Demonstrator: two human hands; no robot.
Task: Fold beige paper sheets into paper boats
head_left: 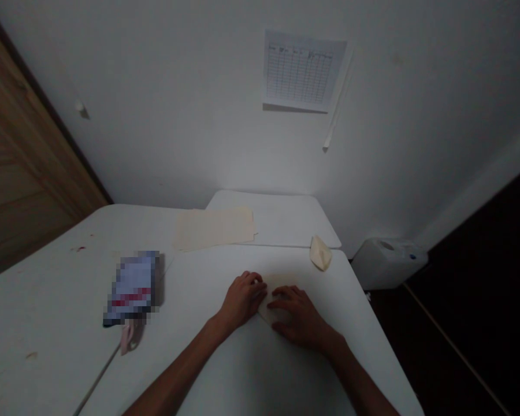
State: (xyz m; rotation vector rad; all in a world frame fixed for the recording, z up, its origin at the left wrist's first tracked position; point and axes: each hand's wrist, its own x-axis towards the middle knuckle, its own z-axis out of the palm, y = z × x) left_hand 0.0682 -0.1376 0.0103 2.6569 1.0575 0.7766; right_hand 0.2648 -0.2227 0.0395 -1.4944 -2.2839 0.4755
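My left hand (245,297) is at the left edge of a pale piece of paper (268,315) on the white table (208,346). Its fingers are curled together and pinch the paper's edge. Spread over the same piece, my right hand (301,318) has its fingers apart and rests on it. The hands cover much of the paper, so its full shape is hidden. Beyond my right hand lies a folded cream paper piece (320,253), pointed at its ends. Further back on the left are flat cream paper sheets (216,227).
A blurred blue item (132,286) with a pink strap (127,338) lies left. Behind the table stands another white tabletop (277,202) against the wall. A printed chart (301,72) hangs above. A white jerrycan (387,263) is at right, wooden panelling (21,133) at left.
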